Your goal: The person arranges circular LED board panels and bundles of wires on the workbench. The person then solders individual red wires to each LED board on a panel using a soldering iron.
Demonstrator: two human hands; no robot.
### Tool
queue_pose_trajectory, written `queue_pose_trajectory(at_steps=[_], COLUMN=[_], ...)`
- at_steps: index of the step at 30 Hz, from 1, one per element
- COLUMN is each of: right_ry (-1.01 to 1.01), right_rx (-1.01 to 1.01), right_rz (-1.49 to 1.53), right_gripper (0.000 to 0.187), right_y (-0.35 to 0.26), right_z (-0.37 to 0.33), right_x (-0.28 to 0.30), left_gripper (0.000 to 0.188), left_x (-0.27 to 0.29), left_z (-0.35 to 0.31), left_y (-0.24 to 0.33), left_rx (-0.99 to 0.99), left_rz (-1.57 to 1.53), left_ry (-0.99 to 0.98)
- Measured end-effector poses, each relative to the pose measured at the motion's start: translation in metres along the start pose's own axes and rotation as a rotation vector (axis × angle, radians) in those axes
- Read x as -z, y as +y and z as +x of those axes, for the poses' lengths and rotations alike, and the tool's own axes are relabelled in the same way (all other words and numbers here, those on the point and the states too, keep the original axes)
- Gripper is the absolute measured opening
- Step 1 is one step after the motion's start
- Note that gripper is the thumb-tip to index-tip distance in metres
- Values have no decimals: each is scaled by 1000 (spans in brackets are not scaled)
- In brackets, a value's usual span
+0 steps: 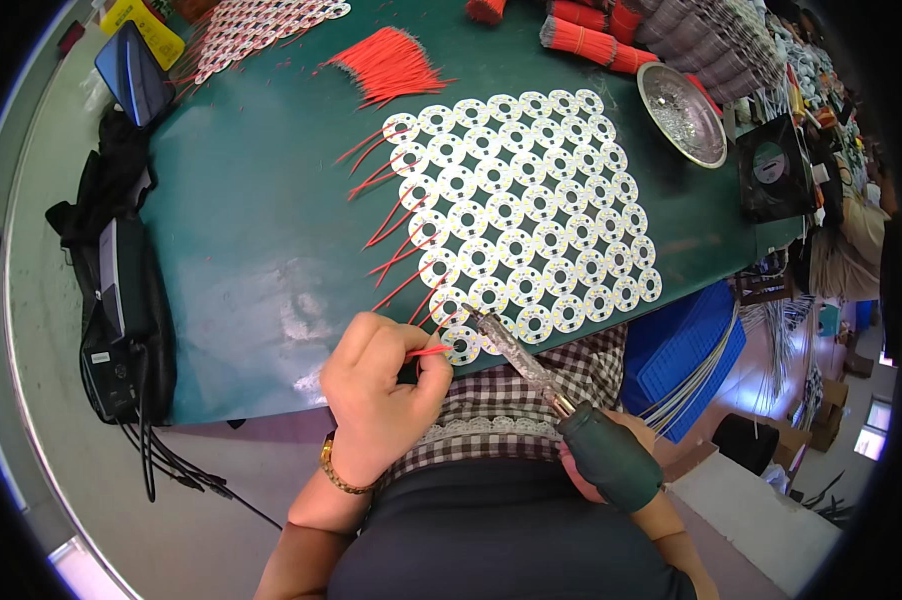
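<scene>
A panel of round white LED boards [493,175] with ring-like centre holes lies on the green table. Red wires [399,257] stick out leftward from the boards of its left column. At the panel's near left corner, my left hand [381,385] pinches a red wire [429,351] between thumb and forefinger, its end by the corner board [460,357]. My right hand [633,428] is wrapped round the dark handle of a soldering iron [519,358]. The iron's tip points up and left, over the near left boards; whether it touches one I cannot tell.
Loose red wires [391,65] lie in a pile beyond the panel. A metal bowl [681,115] stands at the far right, near wire bundles [591,45]. A phone [133,75] and a black device with cables [121,320] are left. A blue crate [676,350] sits right, below table height.
</scene>
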State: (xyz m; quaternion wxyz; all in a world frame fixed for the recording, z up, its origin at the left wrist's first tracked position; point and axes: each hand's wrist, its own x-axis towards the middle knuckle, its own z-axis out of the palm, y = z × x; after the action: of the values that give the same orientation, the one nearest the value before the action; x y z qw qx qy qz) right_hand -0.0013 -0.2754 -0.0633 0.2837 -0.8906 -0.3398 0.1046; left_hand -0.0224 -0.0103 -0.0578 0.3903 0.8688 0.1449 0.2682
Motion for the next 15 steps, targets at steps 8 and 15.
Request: queue_pose_trajectory(at_steps=[8,15], right_ry=[-26,-40], right_rx=[-111,62], right_rz=[27,-80], right_gripper=[21,30], right_y=[-4,1], right_z=[5,2], right_x=[0,2], left_gripper=[14,12], left_x=[-5,-1], left_z=[0,0], left_y=[-7,-3], left_rx=[-94,-54], left_rz=[74,87], left_ry=[8,-29])
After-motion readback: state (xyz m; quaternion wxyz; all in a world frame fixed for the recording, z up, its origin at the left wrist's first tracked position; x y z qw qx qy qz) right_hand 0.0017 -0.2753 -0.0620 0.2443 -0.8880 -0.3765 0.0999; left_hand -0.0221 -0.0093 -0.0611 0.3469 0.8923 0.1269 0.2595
